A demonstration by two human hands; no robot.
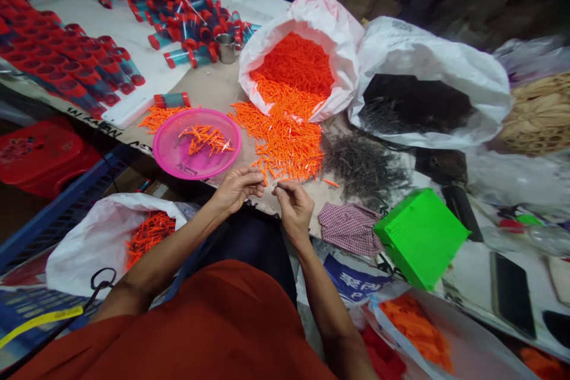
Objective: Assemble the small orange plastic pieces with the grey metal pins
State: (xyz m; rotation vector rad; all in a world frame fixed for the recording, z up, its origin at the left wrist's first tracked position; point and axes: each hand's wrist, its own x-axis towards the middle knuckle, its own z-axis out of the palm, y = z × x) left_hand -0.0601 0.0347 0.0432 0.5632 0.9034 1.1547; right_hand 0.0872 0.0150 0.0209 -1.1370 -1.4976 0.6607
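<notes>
My left hand [240, 188] is closed in a pinch at the table's front edge, with a small orange plastic piece [266, 179] at its fingertips. Just to its right, my right hand [294, 206] also pinches; what lies between its fingers is too small to make out. Beyond both hands spreads a heap of slim orange plastic pieces [289, 145], spilling from a white sack [351, 71]. Thin dark pins or strips [363, 166] lie in a tangled pile to the right. A pink basket [162, 154] at left holds orange pieces with dark thin ends.
A second white sack [485, 89] holds dark pieces. Red-capped tubes [66, 65] crowd the back left beside a metal cup [227, 48]. At right are a checked cloth [350, 228], a green basket [421, 237] and a phone [513, 294]. An open white bag [89, 243] stands low left.
</notes>
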